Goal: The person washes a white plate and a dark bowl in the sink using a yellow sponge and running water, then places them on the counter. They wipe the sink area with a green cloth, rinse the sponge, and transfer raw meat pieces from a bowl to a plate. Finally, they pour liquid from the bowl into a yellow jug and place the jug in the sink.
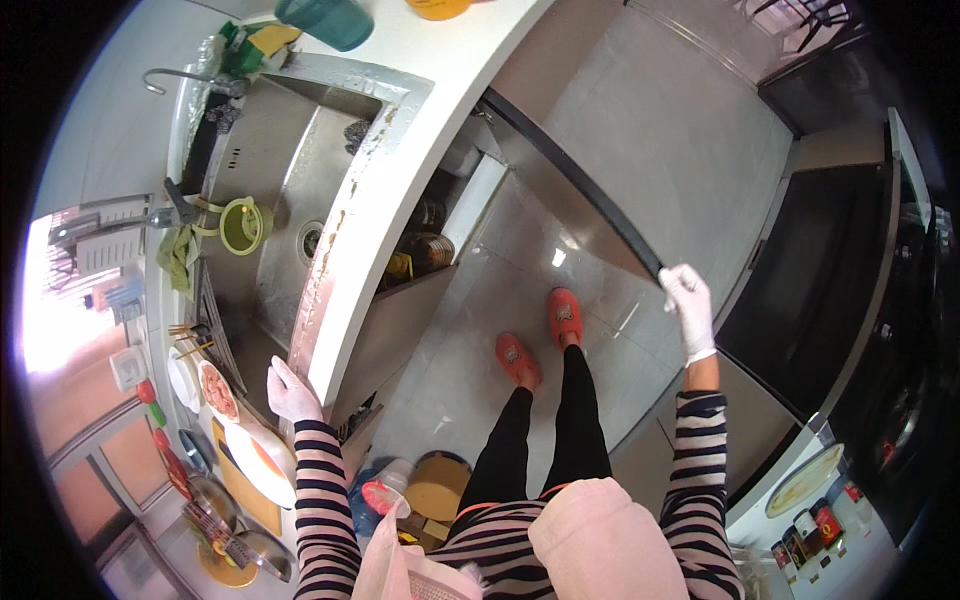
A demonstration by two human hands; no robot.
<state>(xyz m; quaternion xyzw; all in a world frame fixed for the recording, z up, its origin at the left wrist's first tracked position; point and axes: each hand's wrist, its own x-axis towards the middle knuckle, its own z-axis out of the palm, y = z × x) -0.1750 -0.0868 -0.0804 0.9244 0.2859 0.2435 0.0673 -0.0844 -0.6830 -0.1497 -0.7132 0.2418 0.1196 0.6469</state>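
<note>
My right hand (686, 304), in a white glove, grips the outer end of the dark top edge of a cabinet door (577, 176). That door stands swung out from under the white countertop (427, 195). Behind it, bottles (427, 251) show in the lower cabinet. My left hand (291, 391), also gloved, rests on the counter's front rim near the corner of the steel sink (292, 195); its fingers hold nothing that I can see. A green strainer cup (246, 225) hangs at the sink's far side.
White plates (259, 461), one with raw meat (219, 391), and a wooden board (244, 480) lie left of me. Metal bowls (262, 553) stand nearer. A round tan container (439, 487) is on the floor by my legs. Dark oven-like doors (810, 285) and spice jars (825, 525) are at right.
</note>
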